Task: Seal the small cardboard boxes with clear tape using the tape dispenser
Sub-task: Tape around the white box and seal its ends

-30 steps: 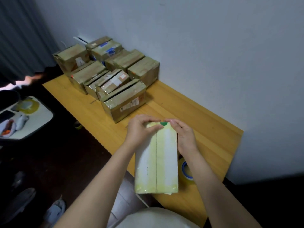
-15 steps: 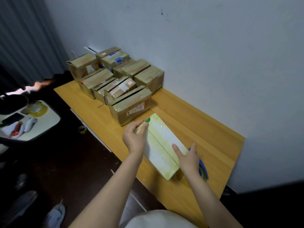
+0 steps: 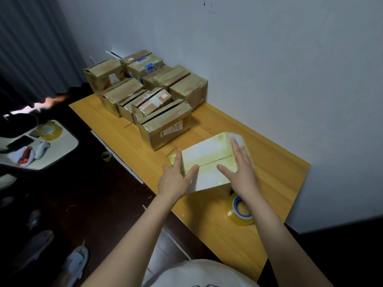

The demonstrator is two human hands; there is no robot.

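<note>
So the pale box wrapped in yellowish clear tape (image 3: 209, 156) is lying flat on the light wooden table (image 3: 273, 183), roughly mid-table and turned at a bit of an angle. The seam between its 2 top flaps runs lengthwise across the top.

Both hands are on it and neither is actually gripping anything. The left hand (image 3: 178, 179) is at the near-left end with its fingers straight and spread, fingertips over the left edge and the thumb lying on top near the seam. The right hand (image 3: 241, 168) is pressed flat on the right end, palm down, with straight fingers reaching toward the far corner.

The roll of clear tape with a blue core (image 3: 240, 221) sits on the table just behind the right wrist, close to the box's near edge. It isn't touched by either hand.

Farther up the table, tucked into the corner by the white wall (image 3: 269, 59), is a tight cluster of brown cardboard boxes covered in tape (image 3: 153, 102). The nearest one (image 3: 165, 131) sits near the pale box, with a gap of bare wood between them.

Off to the left is a white side table (image 3: 68, 146) with another yellowish tape roll (image 3: 50, 131) on it. There's also a small roll on the dark floor (image 3: 106, 156), a pale slipper (image 3: 75, 264) and a dark curtain (image 3: 31, 48).
</note>
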